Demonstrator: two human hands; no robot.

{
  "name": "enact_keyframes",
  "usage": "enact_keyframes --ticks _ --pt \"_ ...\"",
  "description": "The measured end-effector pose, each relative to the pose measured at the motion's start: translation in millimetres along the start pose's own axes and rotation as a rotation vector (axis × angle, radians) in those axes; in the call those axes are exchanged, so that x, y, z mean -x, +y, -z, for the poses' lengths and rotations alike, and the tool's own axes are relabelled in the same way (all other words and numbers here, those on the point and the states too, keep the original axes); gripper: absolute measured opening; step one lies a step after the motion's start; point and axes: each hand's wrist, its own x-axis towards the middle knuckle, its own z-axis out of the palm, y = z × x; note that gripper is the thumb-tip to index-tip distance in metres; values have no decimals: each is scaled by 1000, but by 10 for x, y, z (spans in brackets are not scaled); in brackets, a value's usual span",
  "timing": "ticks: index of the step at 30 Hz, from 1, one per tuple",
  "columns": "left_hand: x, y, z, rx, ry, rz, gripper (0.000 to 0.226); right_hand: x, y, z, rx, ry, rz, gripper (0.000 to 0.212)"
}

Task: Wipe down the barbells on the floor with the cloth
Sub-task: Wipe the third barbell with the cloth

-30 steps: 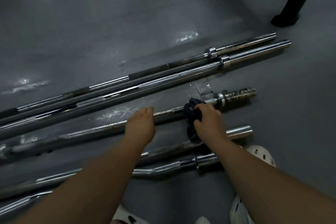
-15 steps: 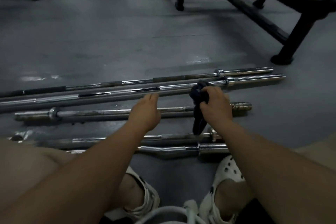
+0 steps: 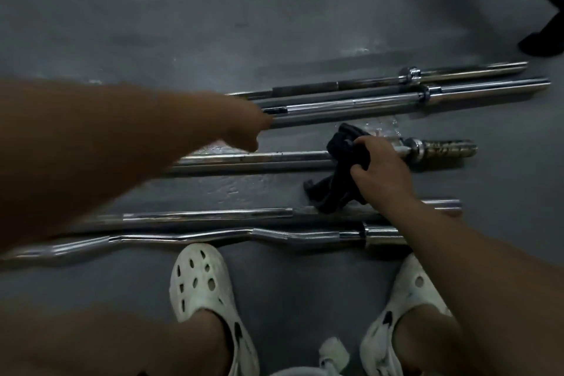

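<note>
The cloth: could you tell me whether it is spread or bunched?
Bunched: the right hand grips the dark cloth crumpled on a barbell.

Bare arms (image 3: 91,146), bare legs (image 3: 171,342), white perforated clogs (image 3: 200,281) on both feet.

Long bars (image 3: 381,104): bright chrome steel, glossy and smooth, with duller grey bands along the shafts. Short bar (image 3: 274,157): metal, dull shaft; its end sleeve (image 3: 445,148) blotched, tarnished, rough-looking. Curl bar (image 3: 213,235): polished chrome, mirror streaks. Cloth (image 3: 345,168) in my right hand (image 3: 384,168): dark fabric, matt, soft, crumpled. Floor (image 3: 213,24): grey, matt, wet shiny patches. My clogs (image 3: 198,281): white moulded plastic, matt, scuffed
</note>
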Motion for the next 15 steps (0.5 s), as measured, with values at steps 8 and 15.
enact_keyframes --ticks 8,15 --pt "-811 -279 -968 181 90 -136 51 -567 56 -601 30 -86 -19 49" --pt "-1346 -141 -2115 319 374 131 41 -1055 176 -1264 64 -55 -109 51"
